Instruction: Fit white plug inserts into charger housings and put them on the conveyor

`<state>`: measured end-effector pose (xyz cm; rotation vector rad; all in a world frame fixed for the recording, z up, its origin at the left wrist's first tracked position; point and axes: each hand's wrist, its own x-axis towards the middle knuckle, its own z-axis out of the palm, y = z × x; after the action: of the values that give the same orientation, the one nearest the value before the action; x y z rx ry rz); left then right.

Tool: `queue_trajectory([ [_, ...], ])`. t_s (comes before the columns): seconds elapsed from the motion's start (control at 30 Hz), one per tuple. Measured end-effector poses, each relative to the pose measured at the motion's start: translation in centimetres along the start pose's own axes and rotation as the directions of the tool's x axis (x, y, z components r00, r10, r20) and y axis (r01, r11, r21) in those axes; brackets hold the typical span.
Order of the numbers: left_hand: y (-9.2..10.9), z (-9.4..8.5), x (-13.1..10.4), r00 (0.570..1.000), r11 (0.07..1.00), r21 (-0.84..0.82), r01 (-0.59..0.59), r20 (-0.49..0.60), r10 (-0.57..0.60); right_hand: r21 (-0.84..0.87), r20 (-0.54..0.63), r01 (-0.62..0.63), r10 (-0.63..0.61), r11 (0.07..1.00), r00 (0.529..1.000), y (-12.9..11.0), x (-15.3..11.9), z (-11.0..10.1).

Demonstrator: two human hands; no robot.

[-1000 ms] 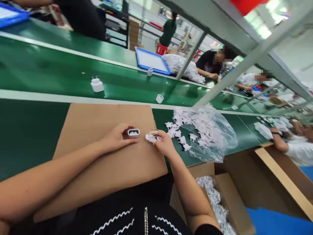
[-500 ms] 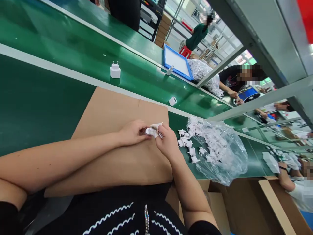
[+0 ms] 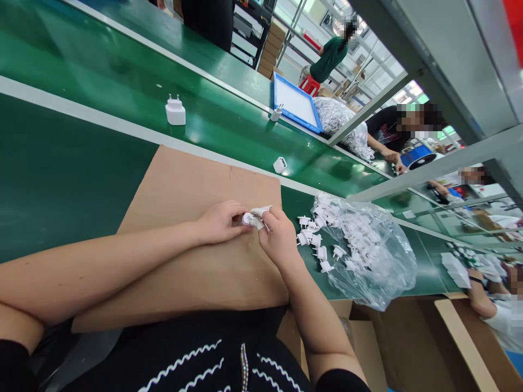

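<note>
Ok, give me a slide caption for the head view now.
Left hand and right hand hold small white parts over a cardboard sheet, beside heaped white plug pieces.

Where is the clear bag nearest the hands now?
In the head view, the bag lies on the green bench, right of the right hand and the cardboard sheet, beside loose white pieces.

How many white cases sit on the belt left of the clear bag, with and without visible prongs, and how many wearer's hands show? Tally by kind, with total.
Cases with prongs: 2
Case without visible prongs: 1
Left hand and right hand: 2
Total: 5
</note>
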<state>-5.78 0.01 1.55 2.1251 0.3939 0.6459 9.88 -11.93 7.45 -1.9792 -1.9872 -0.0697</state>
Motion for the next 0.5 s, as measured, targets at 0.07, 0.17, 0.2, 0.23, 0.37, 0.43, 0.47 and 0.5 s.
queue_trajectory([
  [0.07, 0.1, 0.0, 0.0, 1.0, 1.0, 0.0, 0.001, 0.002, -0.001, -0.009, 0.003, 0.0, 0.0, 1.0, 1.0, 0.0, 0.1, -0.1],
  [0.17, 0.0, 0.0, -0.1, 1.0, 1.0, 0.004, -0.001, 0.007, 0.001, -0.058, 0.036, 0.033, -0.031, 0.998, 0.999, -0.3, 0.2, -0.3],
  [0.2, 0.0, 0.0, -0.1, 1.0, 1.0, 0.006, -0.006, 0.005, 0.006, -0.077, 0.05, 0.049, -0.045, 0.996, 0.998, -0.5, 0.3, -0.4],
  [0.23, 0.0, 0.0, -0.1, 1.0, 1.0, 0.013, -0.012, 0.003, 0.012, -0.091, 0.063, 0.059, -0.053, 0.994, 0.997, -0.7, 0.3, -0.5],
  [0.37, 0.2, 0.3, -0.3, 0.996, 0.99, 0.114, -0.086, -0.006, 0.087, -0.079, 0.082, 0.006, 0.001, 0.997, 0.997, -1.1, 0.5, -0.4],
  [0.43, 0.5, 0.5, -0.5, 0.99, 0.959, 0.25, -0.136, -0.005, 0.141, -0.047, 0.073, -0.04, 0.044, 0.998, 0.996, -1.0, 0.5, -0.2],
  [0.47, 0.7, 0.6, -0.6, 0.987, 0.931, 0.332, -0.153, -0.004, 0.164, -0.029, 0.063, -0.063, 0.064, 0.998, 0.996, -1.0, 0.4, -0.1],
  [0.5, 0.9, 0.7, -0.6, 0.984, 0.896, 0.413, -0.162, -0.002, 0.178, -0.009, 0.048, -0.085, 0.086, 0.996, 0.995, -1.0, 0.3, 0.1],
])
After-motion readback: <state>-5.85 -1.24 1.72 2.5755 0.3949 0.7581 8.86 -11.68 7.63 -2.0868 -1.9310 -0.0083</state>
